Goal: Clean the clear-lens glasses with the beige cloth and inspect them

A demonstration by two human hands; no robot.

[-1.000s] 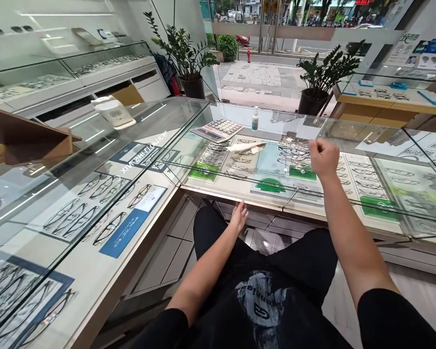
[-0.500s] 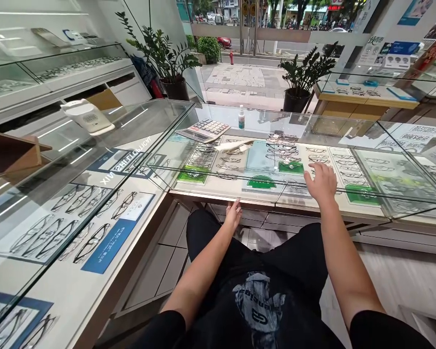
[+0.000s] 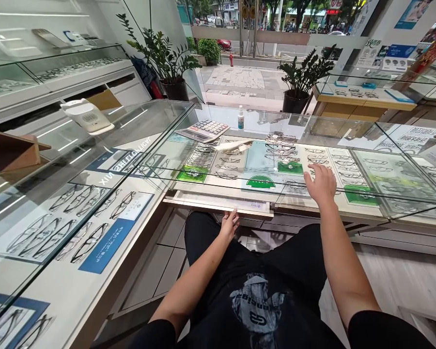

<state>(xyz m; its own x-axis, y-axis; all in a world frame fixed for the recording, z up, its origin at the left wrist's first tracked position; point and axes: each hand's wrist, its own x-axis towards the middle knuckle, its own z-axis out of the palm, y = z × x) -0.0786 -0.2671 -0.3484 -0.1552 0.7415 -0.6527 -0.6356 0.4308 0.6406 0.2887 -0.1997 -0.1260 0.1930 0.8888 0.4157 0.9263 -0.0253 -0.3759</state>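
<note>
A shallow drawer [image 3: 199,202] stands partly pulled out from under the front edge of the glass display counter [image 3: 236,186]. My left hand [image 3: 230,225] has its fingers curled at the drawer's front edge, gripping it; some fingertips are hidden. Inside the drawer lies something flat and whitish, perhaps paper. My right hand [image 3: 321,183] rests on the glass top with fingers apart, holding nothing. Below the glass near it are rows of eyeglasses [image 3: 318,157] and a green card [image 3: 289,167].
On the counter are a calculator [image 3: 208,129], a small spray bottle [image 3: 241,118], a pale cloth-like item [image 3: 234,145] and stacked eyeglasses [image 3: 280,140]. A second glass case [image 3: 69,160] runs along the left, bearing a white device [image 3: 87,116]. Two potted plants [image 3: 176,87] stand behind.
The drawer has slid out toward me from beneath the counter. My left hand has come back with it, slightly down and left. My right hand has stayed in place.
</note>
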